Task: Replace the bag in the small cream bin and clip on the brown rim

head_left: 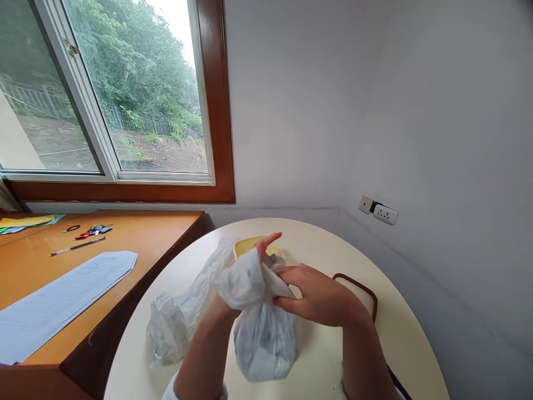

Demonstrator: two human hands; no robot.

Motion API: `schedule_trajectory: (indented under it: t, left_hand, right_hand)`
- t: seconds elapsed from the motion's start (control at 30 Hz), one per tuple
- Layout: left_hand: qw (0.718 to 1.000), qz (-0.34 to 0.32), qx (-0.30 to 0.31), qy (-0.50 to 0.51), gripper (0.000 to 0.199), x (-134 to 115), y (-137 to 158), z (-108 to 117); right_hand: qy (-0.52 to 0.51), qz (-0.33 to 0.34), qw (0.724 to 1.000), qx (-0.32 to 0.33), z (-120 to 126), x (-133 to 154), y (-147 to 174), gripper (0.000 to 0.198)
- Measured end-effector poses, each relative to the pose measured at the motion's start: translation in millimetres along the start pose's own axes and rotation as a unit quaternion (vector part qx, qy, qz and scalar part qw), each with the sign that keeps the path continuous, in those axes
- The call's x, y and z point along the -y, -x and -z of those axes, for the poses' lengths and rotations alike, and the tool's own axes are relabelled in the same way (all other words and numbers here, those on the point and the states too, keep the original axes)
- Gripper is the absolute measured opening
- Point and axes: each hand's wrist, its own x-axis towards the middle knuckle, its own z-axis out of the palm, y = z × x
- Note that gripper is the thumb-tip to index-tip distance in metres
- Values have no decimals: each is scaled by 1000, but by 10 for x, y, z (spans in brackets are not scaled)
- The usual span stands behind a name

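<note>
My left hand [262, 253] is mostly covered by the white upper part of a thin plastic bag [266, 339], which wraps over the back of the hand and wrist. One finger sticks out past the bag toward the upper right; the other fingers are largely hidden. My right hand [310, 291] pinches a fold of the same bag between thumb and fingers, just beside the left. Below both hands the bag bulges, with greyish and white contents that I cannot make out. Behind them sits a yellow container [245, 244], partly hidden.
A crumpled clear plastic bag [170, 328] lies on the round cream table [333, 355], left of my arms. At right is a brown-rimmed object [366, 291], half behind my right arm. The wooden desk [166, 233] holds papers [75, 300], a pen [78, 246] and keys [94, 231].
</note>
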Motion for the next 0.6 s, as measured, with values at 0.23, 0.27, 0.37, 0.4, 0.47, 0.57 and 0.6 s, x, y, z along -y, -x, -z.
schedule_trajectory:
  t: [0.23, 0.27, 0.37, 0.4, 0.47, 0.57, 0.6]
  left_hand:
    - [979, 73, 43, 186, 54, -60, -8, 117]
    - [974, 71, 44, 210, 51, -60, -13, 115]
    - [964, 67, 42, 255, 46, -58, -24, 82]
    - [963, 67, 43, 259, 46, -58, -24, 63]
    - [967, 57, 41, 244, 48, -65, -14, 17]
    - [986, 43, 24, 160, 43, -84, 20, -54]
    - [990, 43, 22, 132, 40, -91, 33, -73]
  right_hand:
    - [33, -72, 997, 10, 112, -60, 137, 13]
    - [35, -78, 996, 9, 122, -66, 152, 14]
    - [39, -95, 995, 10, 132, -80, 165, 16]
    - [36, -99, 994, 12, 130, -83, 160, 16]
    - [22, -106, 994, 21, 117, -87, 136, 15]
    - [9, -103, 994, 39, 65, -104, 75, 27]
    - [10, -97, 994, 46, 36, -115, 49, 31]
